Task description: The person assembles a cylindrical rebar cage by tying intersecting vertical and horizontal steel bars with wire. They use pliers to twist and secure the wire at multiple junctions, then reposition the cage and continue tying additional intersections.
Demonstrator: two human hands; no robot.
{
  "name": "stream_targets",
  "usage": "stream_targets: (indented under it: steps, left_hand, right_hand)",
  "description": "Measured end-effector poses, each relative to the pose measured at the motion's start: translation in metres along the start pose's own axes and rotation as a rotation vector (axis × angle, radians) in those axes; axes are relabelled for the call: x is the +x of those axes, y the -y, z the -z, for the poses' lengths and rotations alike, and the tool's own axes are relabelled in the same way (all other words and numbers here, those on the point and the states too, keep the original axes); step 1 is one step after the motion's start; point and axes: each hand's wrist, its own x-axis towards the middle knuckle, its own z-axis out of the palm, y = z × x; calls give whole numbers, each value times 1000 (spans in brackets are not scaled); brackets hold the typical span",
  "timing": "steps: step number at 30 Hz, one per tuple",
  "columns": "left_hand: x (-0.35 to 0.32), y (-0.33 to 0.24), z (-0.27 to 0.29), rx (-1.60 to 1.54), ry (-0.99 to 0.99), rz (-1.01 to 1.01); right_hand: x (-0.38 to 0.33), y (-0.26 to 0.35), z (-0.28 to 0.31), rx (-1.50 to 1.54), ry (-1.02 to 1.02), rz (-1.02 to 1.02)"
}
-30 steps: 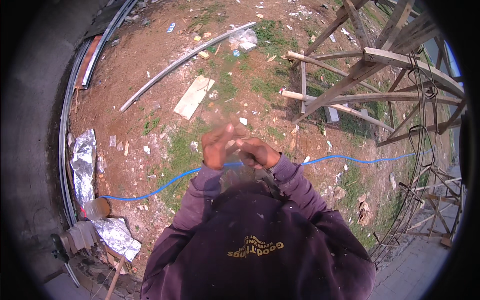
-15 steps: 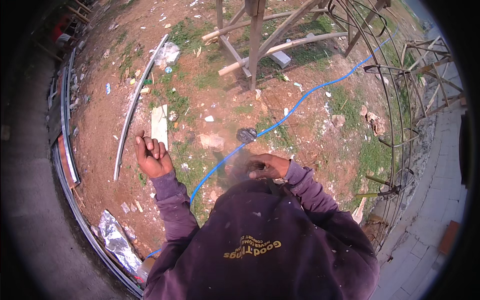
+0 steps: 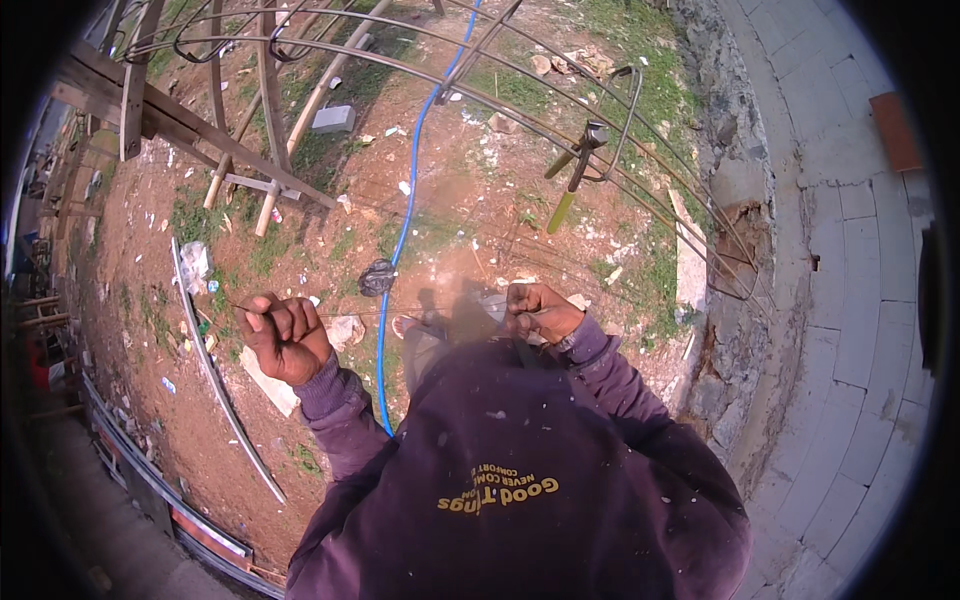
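My left hand (image 3: pixel 285 342) is raised palm up, its thumb and fingers pinched on a thin wire (image 3: pixel 240 308) whose tip pokes out past the thumb. A faint line runs from there toward my right hand, too fine to follow. My right hand (image 3: pixel 543 313) is closed at chest height, fingers curled; what it holds, if anything, I cannot make out. Beyond it, pincers (image 3: pixel 580 165) with green handles hang on a rebar cage (image 3: pixel 480 95) of long bars and bent stirrups. Neither hand touches the cage.
A blue hose (image 3: pixel 408 215) crosses the littered ground, with a black plastic bundle (image 3: pixel 377 278) on it. Timber trestles (image 3: pixel 270 120) and a grey block (image 3: pixel 334 119) are at the upper left. A metal strip (image 3: pixel 215 375) lies left. Block paving (image 3: pixel 840 300) lies right beyond a broken concrete edge.
My view has swung right, bringing the rebar cage and pincers ahead of me. The left fingers, looser before, now pinch a visible wire. My right hand has turned and its fingers are more curled.
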Motion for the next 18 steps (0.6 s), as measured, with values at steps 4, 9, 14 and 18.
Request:
stream_targets:
  steps: [4,9,14,18]
  left_hand:
    - [23,25,-44,-130,301,99]
    - [55,71,-83,-172,478,251]
    - [102,126,-127,-305,460,395]
    - [125,147,-168,-525,578,369]
  right_hand:
    - [-60,7,3,230,-113,352]
    - [-111,4,-26,353,-176,733]
    - [-132,-12,-87,317,-346,809]
    - [-130,-12,-117,-220,-617,880]
